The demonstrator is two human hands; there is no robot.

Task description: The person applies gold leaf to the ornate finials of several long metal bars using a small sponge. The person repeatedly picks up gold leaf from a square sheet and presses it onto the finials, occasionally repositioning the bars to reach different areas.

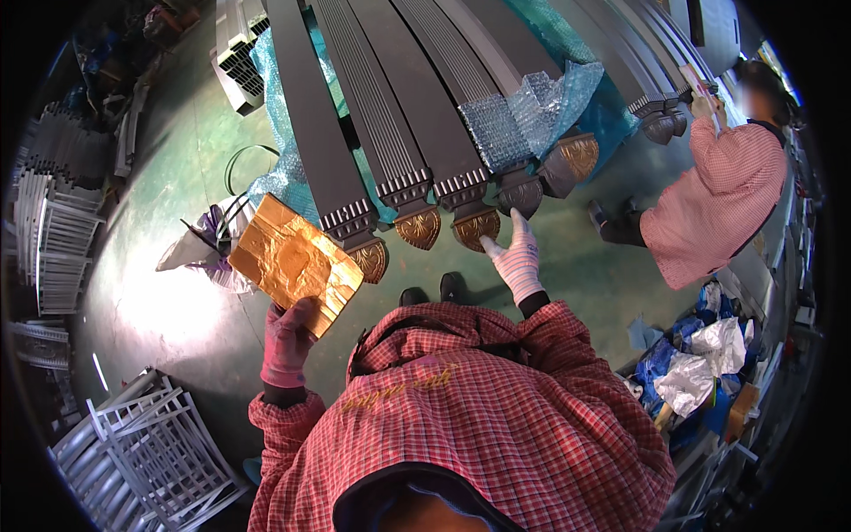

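In my left hand (pixel 291 342), gloved in dull pink, is a flat gold-smeared board (pixel 297 257), gripped at its lower edge with the thumb on top. My right hand (pixel 519 266) wears a pale striped glove. Its thumb and forefinger are spread, and no object shows between them. The forefinger reaches a dark, unpainted finial (pixel 520 195); the thumb is close to a gold-tinted finial (pixel 479 230), and whether it touches I cannot tell. More gold-tinted finials, a middle one (pixel 417 227) and a left one (pixel 370 259), end the long dark grooved posts (pixel 377 106) lying side by side.
Bubble wrap (pixel 532 120) lies over and between the posts. On the right a person (pixel 722 186) in a checked smock works at other posts. White metal frames (pixel 151 452) stack at lower left; crumpled wrapping and scraps (pixel 696 363) pile at lower right.
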